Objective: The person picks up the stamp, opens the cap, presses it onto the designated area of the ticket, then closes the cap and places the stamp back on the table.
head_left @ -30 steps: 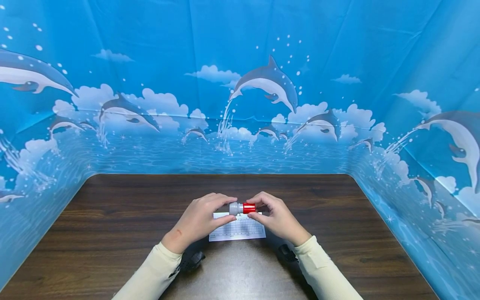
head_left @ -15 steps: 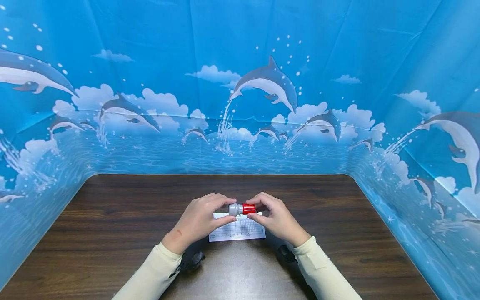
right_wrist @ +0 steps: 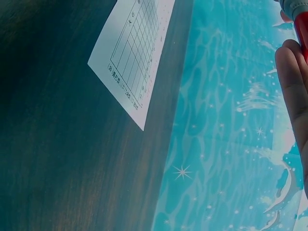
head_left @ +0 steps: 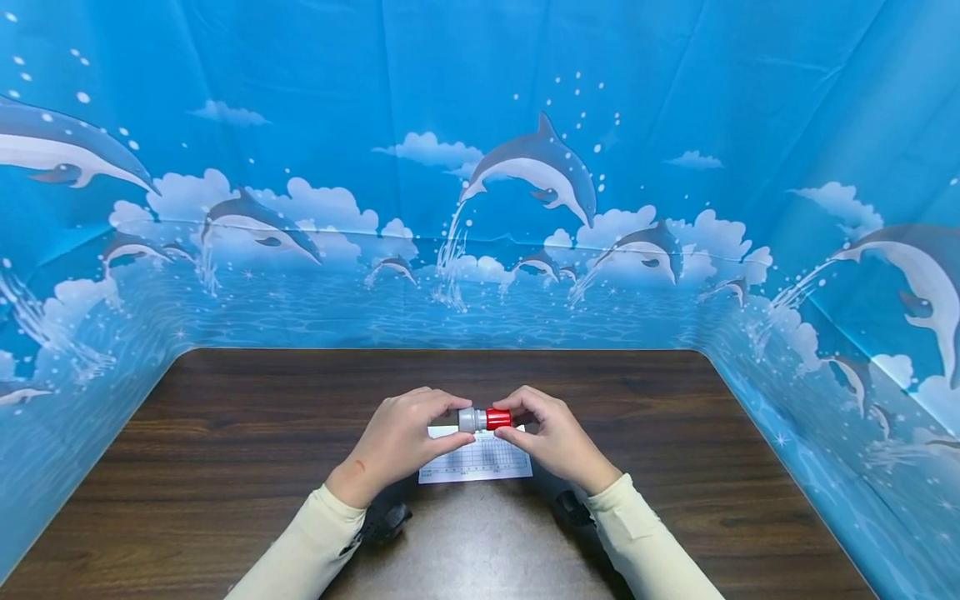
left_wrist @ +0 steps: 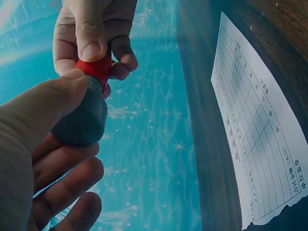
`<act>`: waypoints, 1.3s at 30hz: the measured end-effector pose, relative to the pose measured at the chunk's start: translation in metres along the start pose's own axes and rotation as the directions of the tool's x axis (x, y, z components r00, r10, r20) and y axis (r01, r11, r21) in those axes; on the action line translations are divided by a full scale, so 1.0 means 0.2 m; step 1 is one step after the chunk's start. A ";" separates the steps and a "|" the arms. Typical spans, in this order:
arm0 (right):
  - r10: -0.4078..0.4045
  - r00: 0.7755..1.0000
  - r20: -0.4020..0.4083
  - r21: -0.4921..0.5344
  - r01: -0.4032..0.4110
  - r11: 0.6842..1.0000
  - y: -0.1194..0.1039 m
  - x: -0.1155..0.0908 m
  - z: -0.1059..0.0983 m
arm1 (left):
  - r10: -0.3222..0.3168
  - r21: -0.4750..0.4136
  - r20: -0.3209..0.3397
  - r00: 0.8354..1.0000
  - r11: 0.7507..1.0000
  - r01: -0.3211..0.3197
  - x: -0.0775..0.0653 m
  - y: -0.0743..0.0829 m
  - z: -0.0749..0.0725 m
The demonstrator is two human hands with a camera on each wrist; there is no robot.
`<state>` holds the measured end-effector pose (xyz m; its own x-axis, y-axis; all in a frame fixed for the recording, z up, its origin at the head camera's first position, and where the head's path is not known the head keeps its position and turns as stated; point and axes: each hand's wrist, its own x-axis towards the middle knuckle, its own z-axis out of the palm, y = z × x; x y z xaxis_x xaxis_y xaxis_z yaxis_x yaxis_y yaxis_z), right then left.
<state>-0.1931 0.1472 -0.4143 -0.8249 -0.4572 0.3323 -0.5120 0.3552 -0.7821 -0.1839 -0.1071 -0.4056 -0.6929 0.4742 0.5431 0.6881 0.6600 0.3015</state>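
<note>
A small cylinder, grey at one end and red at the other, lies level between both hands above a paper form. The left hand pinches the grey end between thumb and fingers. On the other side, the right hand pinches the red end. In the left wrist view, the grey part widens to a rounded end, and the left thumb sits near the joint between the colours. Only an edge of the red part shows in the right wrist view, beside a finger. Beneath the hands lies the white paper form with a printed grid.
The dark wood-grain table carries the paper. A blue curtain printed with dolphins surrounds its back and sides. Black wrist devices show under the cream sleeves. One end of the paper has a torn edge.
</note>
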 end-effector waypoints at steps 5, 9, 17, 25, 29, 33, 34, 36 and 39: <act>0.008 1.000 0.002 -0.003 -0.008 1.000 0.00 0.00 0.00 | 0.000 -0.012 0.007 1.000 1.000 0.000 0.00 0.01 0.00; -0.004 1.000 0.002 -0.017 0.004 1.000 -0.01 0.00 0.00 | 0.003 -0.036 0.020 1.000 0.999 -0.002 0.00 0.01 -0.01; -0.027 0.999 0.020 -0.019 0.027 0.999 -0.01 -0.01 -0.01 | 0.003 -0.055 0.058 0.998 0.999 0.001 0.00 0.01 -0.01; -0.029 0.999 0.019 -0.010 0.029 1.000 -0.01 0.00 -0.01 | 0.011 -0.042 0.036 0.999 0.999 -0.010 0.00 0.01 -0.01; -0.025 0.999 0.024 -0.007 0.025 1.000 -0.01 -0.01 -0.01 | 0.008 -0.035 0.024 1.000 0.999 -0.007 0.00 0.01 -0.01; -0.017 1.000 0.022 0.000 0.017 1.000 -0.02 -0.01 -0.01 | 0.005 -0.039 0.021 1.000 0.999 -0.004 0.00 0.01 0.00; -0.020 1.000 0.021 0.003 0.020 1.000 -0.02 -0.01 -0.01 | 0.006 -0.045 0.021 1.000 0.999 -0.005 0.00 0.01 0.00; -0.025 0.999 0.022 0.007 0.025 1.000 -0.01 -0.01 -0.01 | 0.008 -0.055 0.026 1.000 0.998 -0.006 0.00 0.01 0.00; -0.023 0.999 0.029 0.002 0.023 1.000 -0.01 -0.01 -0.01 | 0.010 -0.066 0.041 0.999 0.998 -0.007 0.00 0.00 -0.01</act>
<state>-0.1915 0.1484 -0.4124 -0.8056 -0.4888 0.3349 -0.5303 0.3426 -0.7755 -0.1827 -0.1076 -0.4048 -0.6942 0.5043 0.5136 0.7059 0.6167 0.3485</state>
